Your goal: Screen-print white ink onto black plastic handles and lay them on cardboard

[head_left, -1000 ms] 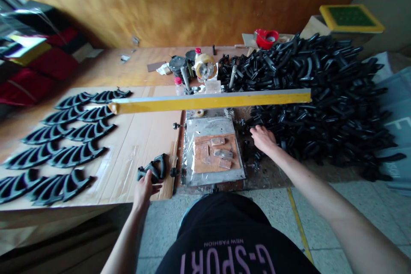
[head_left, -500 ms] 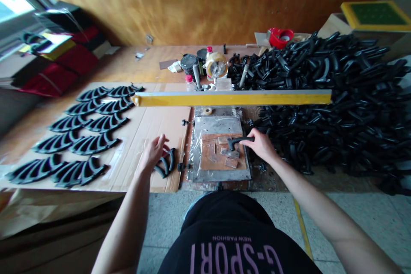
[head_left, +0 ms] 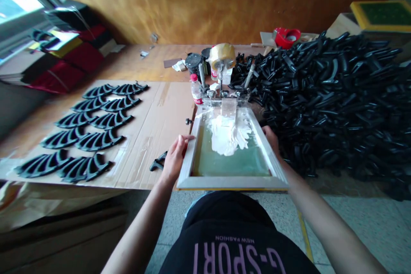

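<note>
A screen-printing frame (head_left: 233,182) with pale metal rails lies lowered in front of me, and white ink (head_left: 224,137) is smeared over its green mesh. My left hand (head_left: 176,154) is closed at the left rail, one finger reaching onto the edge. On the opposite side my right hand (head_left: 272,137) is closed around the right rail, its fingertips hidden by the frame. Beside my left wrist, curved black plastic handles (head_left: 157,163) rest on the cardboard. The base plate and the black handle laid on it are covered by the frame.
A cardboard sheet (head_left: 150,120) bears rows of black handles (head_left: 99,137). To the right rises a large heap of black handles (head_left: 324,107). Behind the frame stand a hinge clamp (head_left: 224,100), a red-capped bottle (head_left: 195,90), a tape roll (head_left: 221,55) and a red tape dispenser (head_left: 287,37).
The frame has swung down from raised to lying over the base plate. My right hand has let go of a black handle and moved to the right rail; my left hand has moved right.
</note>
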`<action>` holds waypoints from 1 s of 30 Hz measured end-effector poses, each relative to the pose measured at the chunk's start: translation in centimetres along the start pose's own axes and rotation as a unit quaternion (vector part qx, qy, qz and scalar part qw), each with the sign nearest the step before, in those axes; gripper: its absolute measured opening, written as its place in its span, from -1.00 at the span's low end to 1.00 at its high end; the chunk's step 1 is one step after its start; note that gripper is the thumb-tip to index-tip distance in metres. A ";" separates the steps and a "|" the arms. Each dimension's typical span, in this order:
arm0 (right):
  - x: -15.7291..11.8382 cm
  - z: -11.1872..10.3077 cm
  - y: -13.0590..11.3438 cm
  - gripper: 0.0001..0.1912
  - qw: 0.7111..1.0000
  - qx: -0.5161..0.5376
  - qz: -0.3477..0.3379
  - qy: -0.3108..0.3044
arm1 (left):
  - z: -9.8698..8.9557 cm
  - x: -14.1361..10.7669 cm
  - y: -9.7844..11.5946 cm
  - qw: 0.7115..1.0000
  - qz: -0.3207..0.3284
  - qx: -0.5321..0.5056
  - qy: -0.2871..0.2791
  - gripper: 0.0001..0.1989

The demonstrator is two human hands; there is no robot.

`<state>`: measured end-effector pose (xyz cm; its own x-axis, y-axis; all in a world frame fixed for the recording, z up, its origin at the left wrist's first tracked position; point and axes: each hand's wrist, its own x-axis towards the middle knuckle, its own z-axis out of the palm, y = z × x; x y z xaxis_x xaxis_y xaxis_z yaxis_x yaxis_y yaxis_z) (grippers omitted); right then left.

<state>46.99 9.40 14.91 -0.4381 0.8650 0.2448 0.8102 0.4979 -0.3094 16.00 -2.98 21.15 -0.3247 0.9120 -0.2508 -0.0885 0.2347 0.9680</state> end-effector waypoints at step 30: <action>2.1 -1.0 -8.6 -0.77 0.973 0.047 -0.207 -0.095 | -0.5 1.1 -7.1 0.994 -0.087 0.062 -0.006 -0.25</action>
<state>39.49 6.83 19.03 -0.7901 0.5814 0.1942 0.5147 0.8013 -0.3050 15.82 -3.78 14.02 -0.3024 0.8576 -0.4159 -0.0256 0.4289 0.9030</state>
